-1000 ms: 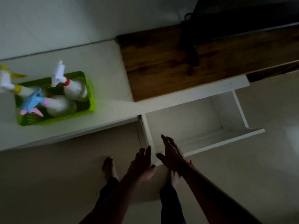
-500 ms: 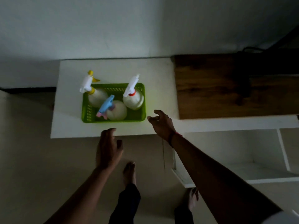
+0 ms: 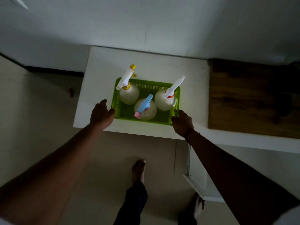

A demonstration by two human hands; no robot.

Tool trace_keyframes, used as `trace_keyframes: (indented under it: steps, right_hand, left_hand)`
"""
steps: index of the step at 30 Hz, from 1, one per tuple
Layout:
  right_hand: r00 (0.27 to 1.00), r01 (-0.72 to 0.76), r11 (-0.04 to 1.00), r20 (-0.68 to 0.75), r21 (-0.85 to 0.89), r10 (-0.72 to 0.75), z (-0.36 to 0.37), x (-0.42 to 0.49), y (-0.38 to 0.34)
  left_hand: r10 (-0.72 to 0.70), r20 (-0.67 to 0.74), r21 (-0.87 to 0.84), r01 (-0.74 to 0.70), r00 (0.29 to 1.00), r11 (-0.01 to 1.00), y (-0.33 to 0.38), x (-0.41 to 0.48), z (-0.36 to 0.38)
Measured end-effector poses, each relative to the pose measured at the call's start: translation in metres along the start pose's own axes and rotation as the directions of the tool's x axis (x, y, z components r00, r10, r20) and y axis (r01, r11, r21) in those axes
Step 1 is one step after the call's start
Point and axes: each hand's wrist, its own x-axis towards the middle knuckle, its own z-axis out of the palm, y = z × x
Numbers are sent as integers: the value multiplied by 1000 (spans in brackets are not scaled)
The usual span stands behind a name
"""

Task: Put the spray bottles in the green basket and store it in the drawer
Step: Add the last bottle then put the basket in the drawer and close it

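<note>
The green basket stands on the white cabinet top with three white spray bottles upright inside. One has a yellow-tipped trigger, one a blue and pink trigger, one a red collar. My left hand is against the basket's left wall, thumb on the near-left corner. My right hand grips the near-right corner, fingers on the rim. Low on the right, the white drawer stands pulled out, partly hidden by my right forearm.
A dark wooden top adjoins the white cabinet top on the right. A pale wall rises behind. My bare feet stand on the light floor in front of the cabinet, one beside the drawer's corner.
Both hands rose from near the open drawer to the basket and closed on its two near corners. My view swung left, so the basket is now centred.
</note>
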Motion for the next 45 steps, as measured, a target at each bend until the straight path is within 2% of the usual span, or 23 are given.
trace_keyframes:
  steps: [3, 8, 12, 15, 20, 26, 30, 38, 42, 45]
  right_hand:
    - [1000, -7, 999, 2, 33, 7, 3, 2, 2]
    - [1000, -21, 996, 8, 82, 20, 0, 6, 20]
    - [1000, -2, 1000, 25, 29, 2, -12, -14, 40]
    - [1000, 7, 1000, 19, -15, -7, -24, -30, 68]
    - [1000, -21, 999, 12, 44, 20, -53, -60, 133]
    - [994, -98, 989, -35, 113, 102, -99, -98, 229]
    - [981, -151, 982, -105, 115, 163, -132, -116, 295]
    - [931, -267, 953, -216, 144, 293, -197, -116, 402]
    - [903, -328, 928, -229, 178, 363, -217, -99, 442]
    - [897, -364, 902, -175, 232, 407, -227, -84, 467]
  left_hand:
    - [-53, 29, -82, 56, 998, 995, 6, 4, -2]
    - [18, -17, -56, -19, 1000, 998, 18, 0, 7]
    - [17, -135, 64, -8, 991, 998, 24, -18, 23]
    - [33, -154, 115, -15, 988, 993, 29, -42, 41]
    - [159, -154, 119, -141, 975, 983, 36, -92, 85]
    - [263, -73, 170, -247, 962, 954, 64, -162, 159]
    - [228, 12, 99, -228, 974, 969, 89, -203, 212]
    - [304, 124, 63, -313, 945, 948, 152, -247, 314]
    - [334, 145, 111, -351, 931, 930, 172, -254, 361]
    - [305, 165, 126, -327, 938, 937, 181, -256, 394]
